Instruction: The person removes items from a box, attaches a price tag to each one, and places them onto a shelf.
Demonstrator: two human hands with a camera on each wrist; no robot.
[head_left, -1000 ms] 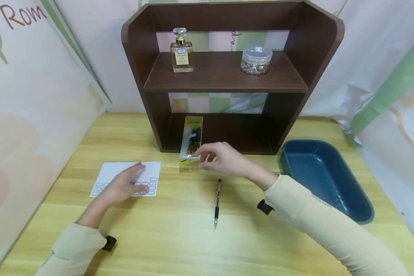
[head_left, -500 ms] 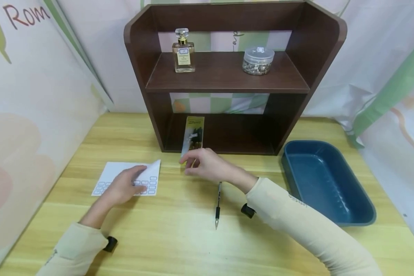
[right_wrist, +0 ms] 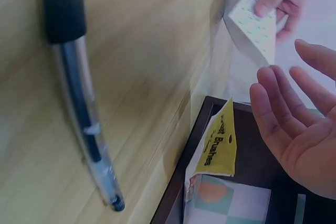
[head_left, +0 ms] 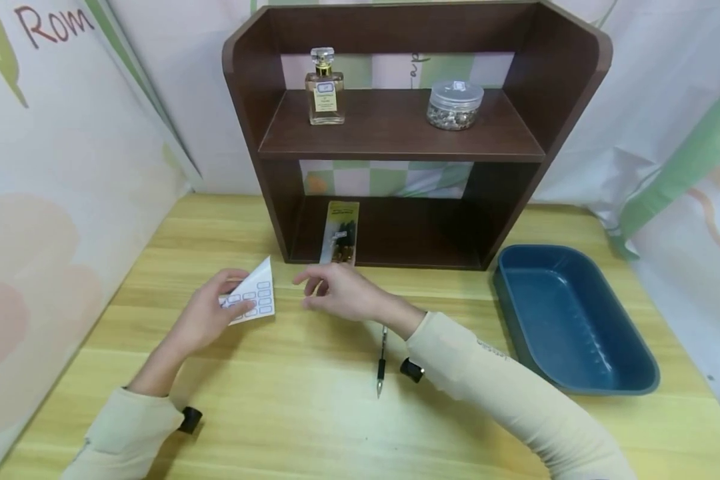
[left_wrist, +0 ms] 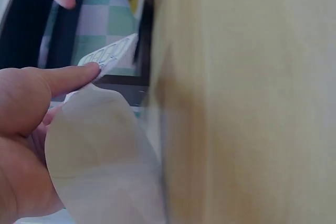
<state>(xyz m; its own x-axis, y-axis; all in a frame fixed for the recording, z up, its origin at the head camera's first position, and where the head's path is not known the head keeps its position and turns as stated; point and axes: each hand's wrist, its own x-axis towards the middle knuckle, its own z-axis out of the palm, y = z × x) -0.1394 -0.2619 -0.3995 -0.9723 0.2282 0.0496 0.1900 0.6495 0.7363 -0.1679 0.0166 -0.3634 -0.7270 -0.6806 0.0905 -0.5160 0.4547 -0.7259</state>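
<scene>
My left hand (head_left: 201, 317) pinches a white sheet of blue-outlined label stickers (head_left: 264, 298) between thumb and fingers, lifted off the table at the left. One corner of the sheet points up; in the left wrist view its plain back (left_wrist: 105, 150) droops below the thumb. To the right, my right hand (head_left: 345, 291) hovers with loosely bent fingers and nothing in them, just in front of a packet of brushes (head_left: 341, 232) on the lower shelf. A gap separates its fingertips from the sheet in the head view. Below it lies a black-gripped pen (head_left: 381, 369).
A dark brown two-tier shelf (head_left: 402, 158) stands at the back. On its upper board are a perfume bottle (head_left: 325, 90) and a clear lidded jar (head_left: 455, 107). A deep blue plastic basin (head_left: 576, 317) sits at the right.
My left hand has gripped the sticker sheet and raised it from the table, bending it. My right hand has moved left and slightly toward me, away from the brush packet.
</scene>
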